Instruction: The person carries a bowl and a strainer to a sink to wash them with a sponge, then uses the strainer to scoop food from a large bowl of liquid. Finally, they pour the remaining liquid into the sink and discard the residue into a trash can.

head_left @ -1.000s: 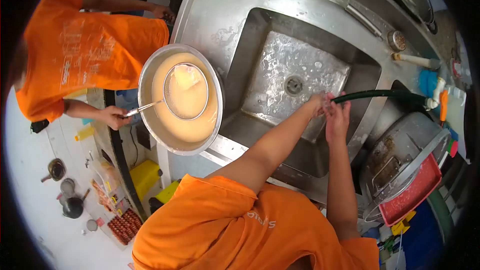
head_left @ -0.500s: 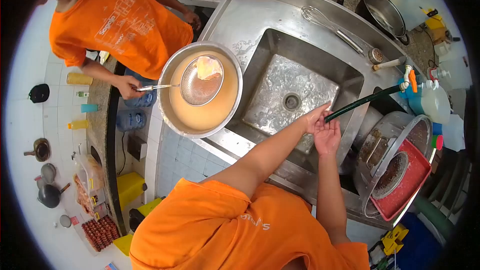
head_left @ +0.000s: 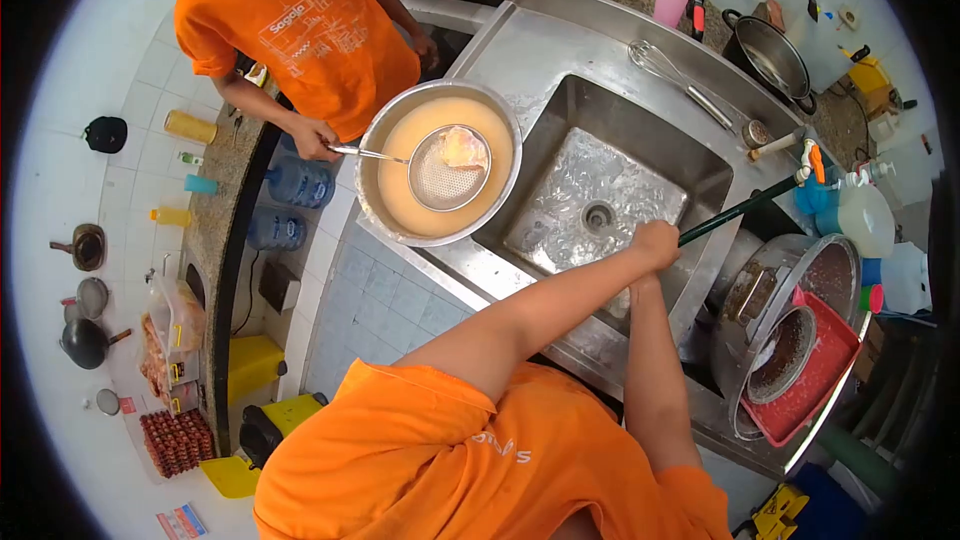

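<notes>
Above the steel sink (head_left: 545, 210), my left hand (head_left: 655, 243) is curled over my right hand (head_left: 643, 283), which is mostly hidden beneath it. Both are by the outlet end of a dark green hose (head_left: 735, 213) fitted to a tap with an orange handle (head_left: 817, 164). Water lies on the sink floor around the drain. To the left, a large metal bowl (head_left: 508, 175) of cloudy orange liquid rests at the sink's edge. A co-worker's hand (head_left: 315, 139) holds a strainer (head_left: 436, 190) over it, with a pale, wet piece (head_left: 464, 149) inside.
A whisk (head_left: 680, 83) lies behind the sink. A black pot (head_left: 768, 58) and pink cup (head_left: 671, 0) stand farther back. At right are a large metal pot (head_left: 738, 325) and red tray (head_left: 820, 365). The co-worker (head_left: 320, 30) stands at upper left.
My left hand has turned and closed over my right hand, whose open palm showed before. The view has shifted, so the bowl, strainer and co-worker appear farther right.
</notes>
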Available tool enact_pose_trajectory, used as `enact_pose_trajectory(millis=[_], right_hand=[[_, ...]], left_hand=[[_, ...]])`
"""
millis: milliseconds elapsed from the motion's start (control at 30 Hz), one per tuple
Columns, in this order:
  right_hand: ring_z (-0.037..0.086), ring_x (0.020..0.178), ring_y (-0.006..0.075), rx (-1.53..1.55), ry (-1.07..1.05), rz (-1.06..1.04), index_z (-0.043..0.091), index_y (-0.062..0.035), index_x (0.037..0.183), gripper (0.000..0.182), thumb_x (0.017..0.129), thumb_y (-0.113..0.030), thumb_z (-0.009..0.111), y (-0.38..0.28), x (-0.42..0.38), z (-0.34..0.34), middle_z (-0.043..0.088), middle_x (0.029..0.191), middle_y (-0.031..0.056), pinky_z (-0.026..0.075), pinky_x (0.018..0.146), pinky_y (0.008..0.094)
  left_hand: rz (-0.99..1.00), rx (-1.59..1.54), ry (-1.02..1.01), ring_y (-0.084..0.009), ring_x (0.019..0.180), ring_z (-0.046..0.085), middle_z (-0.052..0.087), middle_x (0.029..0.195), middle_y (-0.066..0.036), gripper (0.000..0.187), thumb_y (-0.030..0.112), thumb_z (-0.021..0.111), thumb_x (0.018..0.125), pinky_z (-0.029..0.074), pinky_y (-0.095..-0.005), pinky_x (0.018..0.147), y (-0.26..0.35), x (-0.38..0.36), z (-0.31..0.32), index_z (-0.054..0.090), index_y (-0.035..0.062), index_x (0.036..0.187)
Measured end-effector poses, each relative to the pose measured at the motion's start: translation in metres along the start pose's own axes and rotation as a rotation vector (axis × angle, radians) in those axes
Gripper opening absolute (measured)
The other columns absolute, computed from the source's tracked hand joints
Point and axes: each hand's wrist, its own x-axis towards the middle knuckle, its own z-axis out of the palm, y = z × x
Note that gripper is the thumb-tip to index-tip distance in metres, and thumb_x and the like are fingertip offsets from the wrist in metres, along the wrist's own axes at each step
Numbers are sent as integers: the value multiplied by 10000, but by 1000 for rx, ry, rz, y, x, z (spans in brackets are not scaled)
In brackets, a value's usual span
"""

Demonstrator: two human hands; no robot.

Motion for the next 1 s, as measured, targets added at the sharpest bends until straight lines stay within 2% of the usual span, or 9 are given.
enact_pose_trajectory(millis=[133, 233, 367, 433, 533, 700, 800, 867, 1000], right_hand=[[608, 793, 130, -230, 52, -20, 584, -82, 1087, 191, 981, -238, 548, -37, 23, -38, 594, 840, 25, 520, 715, 313], [594, 782, 116, -147, -359, -63, 575, -63, 1115, 199, 978, -201, 532, -67, 4, -26, 591, 860, 32, 481, 644, 285], [582, 804, 132, -82, -337, 153, 565, -64, 1155, 225, 957, -167, 544, -93, -33, 23, 621, 928, 47, 438, 664, 250], [564, 862, 140, -334, 29, -206, 545, -88, 1216, 290, 940, -175, 577, -83, -35, 34, 644, 1077, 58, 413, 749, 254], [533, 856, 141, -317, 83, -118, 584, -149, 1156, 241, 916, -160, 596, -87, -51, 38, 664, 1179, 12, 418, 815, 308], [529, 877, 147, -330, 97, -137, 563, -154, 1074, 166, 917, -146, 616, -87, -56, 42, 666, 1179, -3, 427, 848, 336], [564, 958, 174, -355, 43, -114, 542, -146, 1069, 156, 928, -148, 608, -86, -56, 38, 661, 1178, 12, 441, 831, 331], [549, 1099, 211, -267, 21, -80, 491, -111, 1277, 347, 943, -132, 585, -85, -60, 44, 583, 1310, 46, 395, 916, 363], [584, 1124, 258, -270, 10, -87, 514, -113, 1163, 237, 941, -147, 592, -83, -63, 47, 623, 1235, 48, 468, 821, 365]], left_hand=[[37, -277, 168, -291, 851, 702, 714, 921, -181, 335, 345, 725, 835, 557, -408, 741, -26, 1, 16, 718, 15, 892], [-170, -1278, -227, -107, 679, 626, 645, 756, -20, 361, 397, 638, 949, 516, -248, 600, -46, 3, 24, 638, 52, 843], [-243, -1927, -472, -127, 780, 657, 662, 868, -44, 324, 345, 524, 1026, 553, -224, 631, -60, -13, 39, 633, 43, 985], [-255, -1939, -372, -143, 830, 668, 662, 905, -63, 335, 347, 512, 1029, 573, -235, 677, -56, -9, 53, 629, 35, 998], [-337, -2045, -231, -202, 915, 690, 654, 1023, -121, 272, 250, 501, 1030, 620, -286, 776, -60, 5, 76, 611, 1, 1040], [-770, -1458, -42, -192, 537, 622, 641, 751, -102, 333, 287, 509, 1005, 537, -329, 467, -60, -7, 76, 646, -13, 962], [-646, -1168, -263, -200, 402, 502, 584, 630, -97, 389, 371, 522, 981, 366, -355, 357, -81, -1, 92, 643, 9, 909], [-763, -1271, -99, -198, 397, 479, 564, 603, -92, 389, 385, 522, 974, 318, -357, 360, -65, -10, 80, 638, 27, 880], [-824, -1450, 54, -184, 381, 452, 516, 546, -76, 349, 360, 532, 960, 277, -352, 355, -74, 8, 108, 623, 54, 819]])
